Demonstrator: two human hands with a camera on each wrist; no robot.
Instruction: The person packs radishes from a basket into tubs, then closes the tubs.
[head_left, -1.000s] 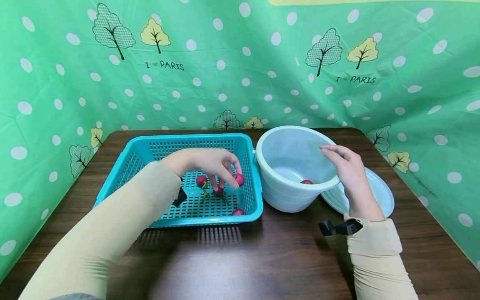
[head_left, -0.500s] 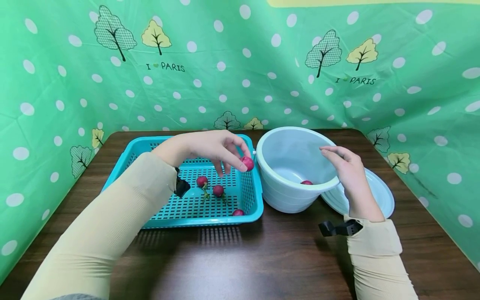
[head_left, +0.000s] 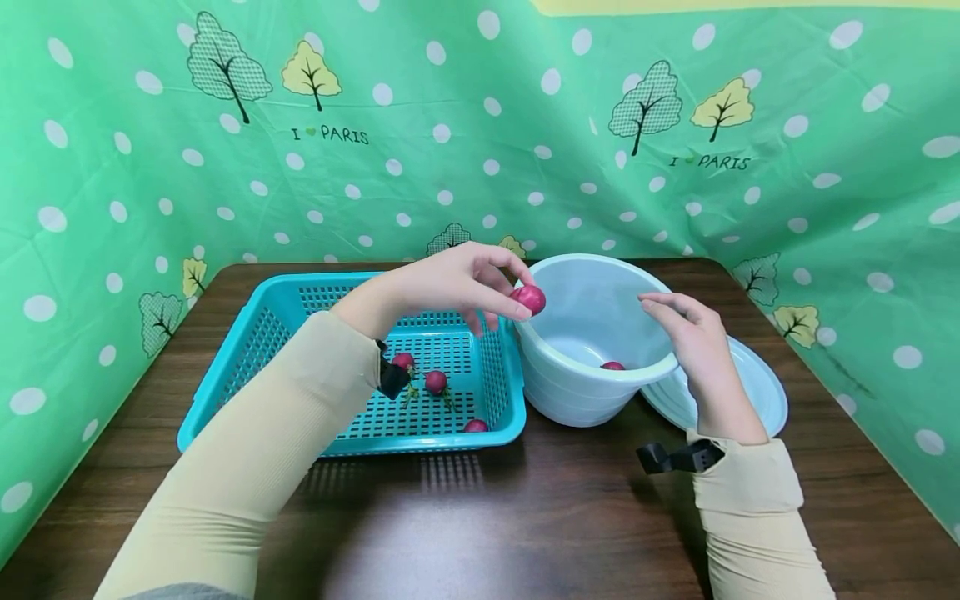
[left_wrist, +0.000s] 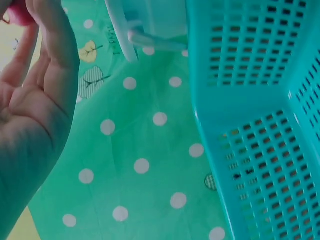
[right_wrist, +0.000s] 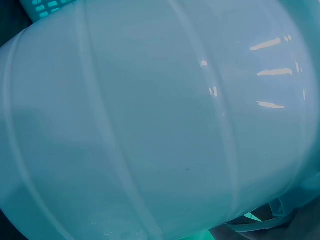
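My left hand (head_left: pixel 465 283) pinches a round red radish (head_left: pixel 528 299) between thumb and fingers, above the near-left rim of a pale blue bucket (head_left: pixel 573 408). In the left wrist view the same radish (left_wrist: pixel 21 12) is partly cut off at the top corner. Another radish (head_left: pixel 612 365) lies at the bottom of the bucket. My right hand (head_left: pixel 697 342) is at the bucket's right side, fingers extended over its rim and holding nothing; whether it touches the rim I cannot tell. Several radishes remain in the turquoise basket (head_left: pixel 420 447), among them one with a green stem (head_left: pixel 436 382).
Behind and right of the bucket a pale blue lid (head_left: pixel 757 383) lies on the dark wooden table (head_left: pixel 540 517). The basket stands close against the bucket's left side. A green dotted cloth (head_left: pixel 450 167) hangs behind the table.
My left hand has lifted the radish out of the basket and carried it up and right to the bucket's rim. The right hand has stayed in place.
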